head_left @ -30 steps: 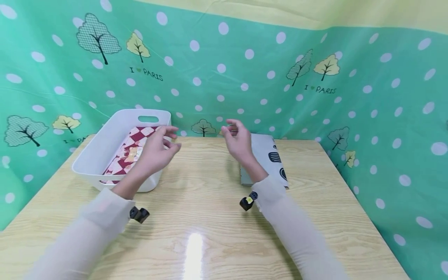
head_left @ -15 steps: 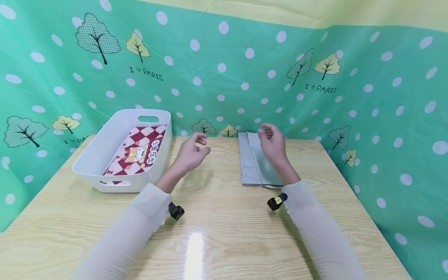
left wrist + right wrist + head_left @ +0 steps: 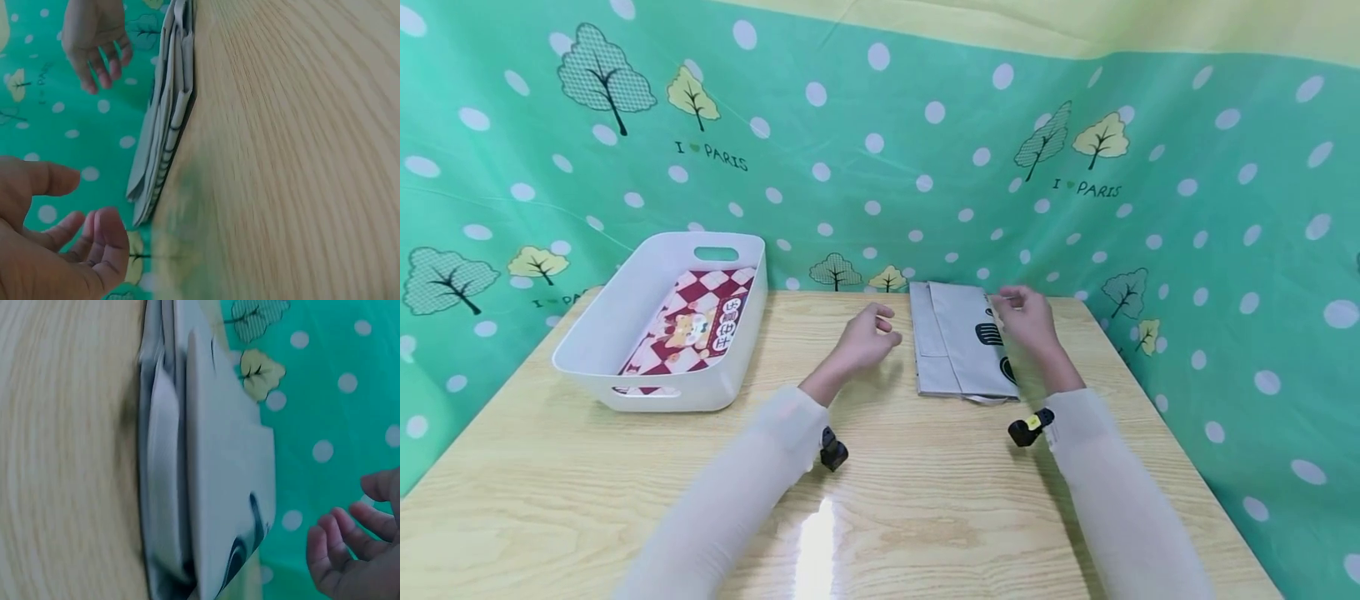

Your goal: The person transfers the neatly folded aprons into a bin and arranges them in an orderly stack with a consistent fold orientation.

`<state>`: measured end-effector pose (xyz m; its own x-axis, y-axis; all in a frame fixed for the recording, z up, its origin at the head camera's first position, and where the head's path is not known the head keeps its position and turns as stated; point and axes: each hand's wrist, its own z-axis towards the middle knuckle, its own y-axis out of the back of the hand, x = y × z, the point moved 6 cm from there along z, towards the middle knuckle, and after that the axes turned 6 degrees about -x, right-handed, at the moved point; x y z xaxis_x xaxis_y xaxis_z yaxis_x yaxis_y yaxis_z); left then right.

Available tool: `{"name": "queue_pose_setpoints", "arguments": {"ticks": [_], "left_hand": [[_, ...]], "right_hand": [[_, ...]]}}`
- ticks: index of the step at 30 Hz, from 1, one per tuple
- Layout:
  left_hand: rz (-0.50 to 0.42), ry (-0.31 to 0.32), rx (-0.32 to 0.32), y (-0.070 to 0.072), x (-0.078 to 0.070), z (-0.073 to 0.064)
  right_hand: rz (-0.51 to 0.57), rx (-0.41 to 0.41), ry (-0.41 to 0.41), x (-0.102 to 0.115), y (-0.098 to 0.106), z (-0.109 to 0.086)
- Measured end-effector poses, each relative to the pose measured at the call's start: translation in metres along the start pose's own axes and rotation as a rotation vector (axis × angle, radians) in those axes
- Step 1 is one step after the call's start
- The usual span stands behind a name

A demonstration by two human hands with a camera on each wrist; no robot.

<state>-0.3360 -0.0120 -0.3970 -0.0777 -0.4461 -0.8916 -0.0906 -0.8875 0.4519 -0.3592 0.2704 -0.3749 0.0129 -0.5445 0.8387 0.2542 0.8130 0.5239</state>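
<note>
A folded light-grey item [image 3: 962,342] with black printed shapes lies flat at the back of the table; its layered edge [image 3: 165,119] shows in the left wrist view. My left hand [image 3: 867,340] hovers just left of it, fingers loosely bent and holding nothing. Beyond its right edge my right hand [image 3: 1032,323] hovers, also holding nothing, the fingertips close to that edge. In the right wrist view, the right hand [image 3: 362,550] is apart from the folded layers. At the left stands a white basket [image 3: 576,362] with a red-and-pink checked, bear-printed item [image 3: 688,321] inside.
The wood-grain table [image 3: 910,517] meets a green polka-dot curtain [image 3: 865,167] at its back and right side. The basket has cut-out handles. A bright light reflection lies on the table's front middle.
Both hands have moved right. My left hand has gone from over the basket to beside the folded grey item; my right hand has crossed above that item to its right side.
</note>
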Motion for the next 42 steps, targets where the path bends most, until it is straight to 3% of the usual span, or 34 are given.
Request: {"name": "queue_pose_setpoints", "arguments": {"ticks": [6,13,21,32,37,42], "left_hand": [[-0.089,0.124,0.083,-0.02,0.007,0.007],[-0.196,0.225,0.113,-0.039,0.009,0.011],[-0.202,0.269,0.142,-0.054,0.004,0.013],[-0.295,0.338,0.096,-0.062,0.007,0.013],[-0.27,0.357,0.055,-0.062,0.007,0.014],[-0.206,0.346,0.012,-0.06,0.006,0.016]], "right_hand": [[-0.138,0.081,-0.118,-0.027,-0.003,0.004],[-0.229,0.148,-0.257,-0.054,-0.007,0.006],[-0.222,0.203,-0.229,-0.053,-0.009,0.005],[-0.12,0.245,-0.332,-0.062,-0.016,0.009],[-0.064,0.256,-0.355,-0.058,-0.017,0.006],[-0.03,0.256,-0.325,-0.053,-0.019,0.004]]}}
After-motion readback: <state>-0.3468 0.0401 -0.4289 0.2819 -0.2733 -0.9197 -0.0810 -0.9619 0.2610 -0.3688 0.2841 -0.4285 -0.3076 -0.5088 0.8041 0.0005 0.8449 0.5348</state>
